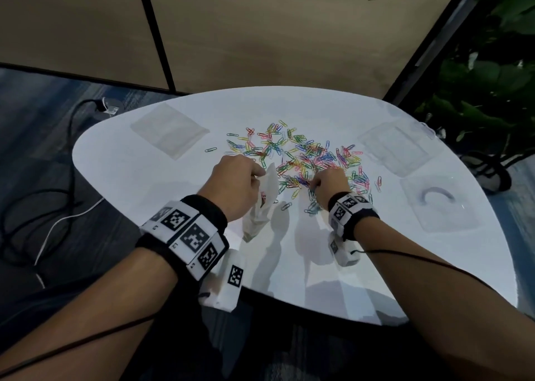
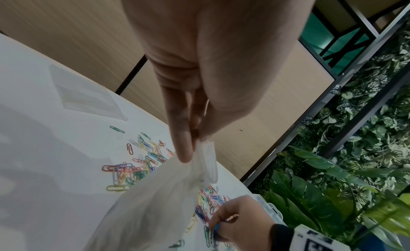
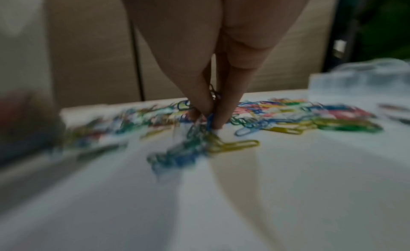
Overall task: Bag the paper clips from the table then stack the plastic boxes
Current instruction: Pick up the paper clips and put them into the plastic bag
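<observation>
**Both hands at the clip pile**

Left hand pinches the rim of a thin, crinkled white bag, whose long axis runs from the fingers back toward the person. Right hand pinches a cluster of coloured wire paper clips at the scattered pile's near edge. Clear, flat plastic boxes lie far left and right on the glossy white rounded table. Beige panels and foliage stand behind.

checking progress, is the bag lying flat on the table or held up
Held up. The left hand pinches the bag by its top edge, so it hangs down toward the table.
</observation>
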Available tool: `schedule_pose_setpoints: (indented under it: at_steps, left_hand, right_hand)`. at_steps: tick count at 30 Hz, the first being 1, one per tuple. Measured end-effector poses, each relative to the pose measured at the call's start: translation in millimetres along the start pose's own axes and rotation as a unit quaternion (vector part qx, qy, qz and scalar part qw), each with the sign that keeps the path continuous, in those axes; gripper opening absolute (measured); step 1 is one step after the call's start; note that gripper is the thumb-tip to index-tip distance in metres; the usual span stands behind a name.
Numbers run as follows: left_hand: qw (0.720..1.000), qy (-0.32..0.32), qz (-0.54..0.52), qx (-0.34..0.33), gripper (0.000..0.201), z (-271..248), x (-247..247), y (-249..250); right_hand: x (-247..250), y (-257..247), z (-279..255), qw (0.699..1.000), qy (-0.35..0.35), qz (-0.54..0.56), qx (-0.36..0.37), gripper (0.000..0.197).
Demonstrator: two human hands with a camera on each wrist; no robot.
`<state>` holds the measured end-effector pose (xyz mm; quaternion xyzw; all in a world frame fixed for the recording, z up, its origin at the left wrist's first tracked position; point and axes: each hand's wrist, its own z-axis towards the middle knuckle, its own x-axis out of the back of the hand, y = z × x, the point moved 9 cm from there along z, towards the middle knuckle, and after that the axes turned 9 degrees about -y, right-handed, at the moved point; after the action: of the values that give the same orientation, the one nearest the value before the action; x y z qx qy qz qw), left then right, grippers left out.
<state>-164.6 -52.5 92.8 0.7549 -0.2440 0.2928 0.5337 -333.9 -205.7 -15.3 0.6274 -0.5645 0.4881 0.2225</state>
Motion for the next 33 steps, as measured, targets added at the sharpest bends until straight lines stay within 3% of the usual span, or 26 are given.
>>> schedule_pose_setpoints:
  at_steps: [2, 4, 6, 8, 10, 13, 16, 19, 24, 28, 31, 33]
  left_hand:
    - [1.0, -0.003, -0.003, 0.002, 0.032, 2, -1, 0]
    - [1.0, -0.007, -0.002, 0.004, 0.033, 3, -3, 1]
    - [1.0, -0.011, -0.006, 0.006, 0.033, 5, -6, 2]
    - [1.0, -0.013, -0.005, 0.009, 0.033, 6, -9, 2]
    - [1.0, -0.016, 0.0, 0.012, 0.033, 7, -10, 4]
    - [1.0, -0.014, -0.003, 0.016, 0.034, 7, -11, 8]
    - [1.0, -0.007, -0.004, 0.015, 0.033, 6, -12, 13]
    - [1.0, -0.004, -0.009, 0.018, 0.031, 4, -12, 15]
    - [1.0, -0.005, -0.021, 0.012, 0.03, 1, -13, 15]
    - [0.999, -0.003, -0.048, 0.013, 0.03, 4, -9, 7]
    - [0.998, -0.002, -0.054, 0.013, 0.025, 4, -2, 1]
    - [0.999, 0.0, -0.043, 0.011, 0.024, 2, 1, -1]
  right_hand:
    - [6, 29, 2, 0.992, -0.005, 0.119, -0.048, 0.017]
    - [2, 46, 2, 0.964, -0.063, 0.249, -0.072, 0.012]
    - [1, 48, -4, 0.901, -0.085, 0.42, -0.073, 0.014]
    - [3, 33, -18, 0.801, -0.111, 0.585, -0.057, 0.009]
    - [7, 2, -39, 0.731, -0.162, 0.663, -0.024, 0.01]
    - [8, -37, -60, 0.697, -0.231, 0.679, 0.024, 0.011]
    - [-1, -62, -73, 0.716, -0.244, 0.653, 0.044, 0.009]
    - [-5, -67, -78, 0.78, -0.193, 0.592, 0.053, 0.016]
    - [-6, -82, -89, 0.834, -0.217, 0.497, 0.102, 0.037]
    - [27, -68, -89, 0.872, -0.129, 0.452, 0.138, 0.024]
    - [40, -24, -79, 0.947, -0.06, 0.305, 0.082, 0.025]
    - [22, 20, -72, 0.986, -0.091, 0.141, -0.024, 0.055]
